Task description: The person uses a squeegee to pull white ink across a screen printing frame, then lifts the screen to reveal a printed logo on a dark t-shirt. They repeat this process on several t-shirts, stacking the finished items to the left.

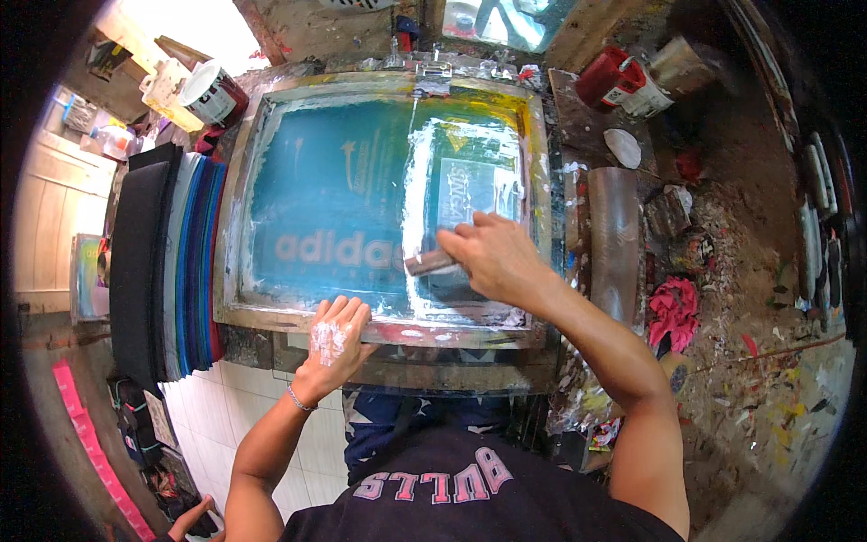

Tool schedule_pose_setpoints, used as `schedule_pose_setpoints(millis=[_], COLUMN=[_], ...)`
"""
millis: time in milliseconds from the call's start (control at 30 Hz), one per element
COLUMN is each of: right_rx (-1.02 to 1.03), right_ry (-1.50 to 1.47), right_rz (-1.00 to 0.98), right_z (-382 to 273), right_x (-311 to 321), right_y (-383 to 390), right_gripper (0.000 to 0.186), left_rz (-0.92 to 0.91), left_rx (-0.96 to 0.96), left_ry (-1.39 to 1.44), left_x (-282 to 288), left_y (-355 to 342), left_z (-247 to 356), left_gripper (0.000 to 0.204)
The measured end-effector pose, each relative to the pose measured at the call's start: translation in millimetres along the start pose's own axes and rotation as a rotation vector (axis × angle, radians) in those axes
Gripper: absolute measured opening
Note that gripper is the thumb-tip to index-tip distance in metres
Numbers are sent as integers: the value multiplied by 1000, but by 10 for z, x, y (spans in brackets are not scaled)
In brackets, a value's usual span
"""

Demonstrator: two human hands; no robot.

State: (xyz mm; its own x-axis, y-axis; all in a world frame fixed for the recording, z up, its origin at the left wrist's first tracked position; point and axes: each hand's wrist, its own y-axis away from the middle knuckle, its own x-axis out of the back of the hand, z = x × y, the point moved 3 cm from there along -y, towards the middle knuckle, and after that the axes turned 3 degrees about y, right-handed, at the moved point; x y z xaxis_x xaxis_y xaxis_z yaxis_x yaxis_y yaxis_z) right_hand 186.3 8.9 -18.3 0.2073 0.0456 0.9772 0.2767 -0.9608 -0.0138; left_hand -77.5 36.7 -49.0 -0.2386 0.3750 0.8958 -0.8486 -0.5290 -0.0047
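A wooden screen-printing frame with teal mesh lies in front of me. White ink is smeared over the right part of the mesh, round a lighter rectangular window. My right hand is closed on a squeegee, which rests tilted on the mesh at the inked area. On the frame's near edge sits my left hand, its fingers bent over the wood and its thumb pointing right. White ink stains the back of that hand. What lies under the mesh is mostly hidden.
Stacked dark and blue fabric pieces stand left of the frame. Behind them is a paint tub. To the right are a brown roll, a red ink container and a pink cloth. Metal hinge clamps hold the frame's far edge.
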Motion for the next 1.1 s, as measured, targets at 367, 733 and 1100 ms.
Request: schedule_pose_setpoints(millis=[367,733,1100], right_rx=[-165,-429,-511], right_ry=[239,162,66], right_rz=[272,122,235], right_z=[1531,1266,12], right_x=[382,285,-15], right_y=[-940,-704,303], right_gripper=[23,24,12], left_rz=[-20,-15,55], left_rx=[38,24,-5], left_ry=[0,5,9], left_x=[-29,-36,-74], left_y=[7,17,39], left_z=[-13,-31,-53], left_gripper=[46,47,45])
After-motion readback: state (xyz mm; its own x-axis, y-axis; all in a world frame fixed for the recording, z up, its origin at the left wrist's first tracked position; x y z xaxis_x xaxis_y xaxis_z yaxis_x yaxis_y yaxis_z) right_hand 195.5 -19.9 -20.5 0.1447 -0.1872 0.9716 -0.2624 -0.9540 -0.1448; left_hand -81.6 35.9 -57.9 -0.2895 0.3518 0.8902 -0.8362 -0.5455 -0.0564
